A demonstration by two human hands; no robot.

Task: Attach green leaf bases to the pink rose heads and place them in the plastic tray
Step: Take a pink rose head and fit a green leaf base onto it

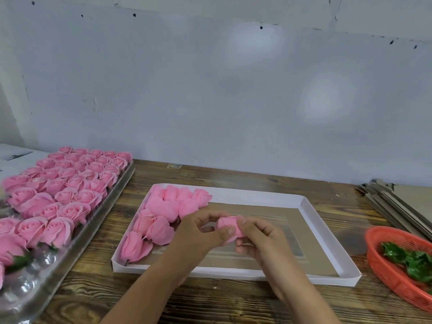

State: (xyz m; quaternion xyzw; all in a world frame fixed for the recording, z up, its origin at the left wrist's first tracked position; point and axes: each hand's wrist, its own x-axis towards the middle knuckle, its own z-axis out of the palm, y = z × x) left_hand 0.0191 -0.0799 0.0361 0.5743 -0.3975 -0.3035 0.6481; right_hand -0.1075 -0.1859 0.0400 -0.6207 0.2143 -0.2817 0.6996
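Observation:
Both hands hold one pink rose head [230,226] above the white cardboard tray [308,218]. My left hand [198,235] pinches its left side with thumb and fingers. My right hand [259,239] grips its right side. Any leaf base on it is hidden by my fingers. Several loose pink rose heads [163,213] lie in the cardboard tray's left part. A clear plastic tray [30,284] at the left holds several rows of upright pink roses [67,183], some showing green bases. Green leaf bases [411,260] lie in a red basket [383,265] at the right.
A wooden table [233,305] carries everything. Flattened cardboard sheets [392,202] are stacked at the back right, behind the basket. A pale wall [210,90] rises directly behind the table. The plastic tray's near cups hold no roses.

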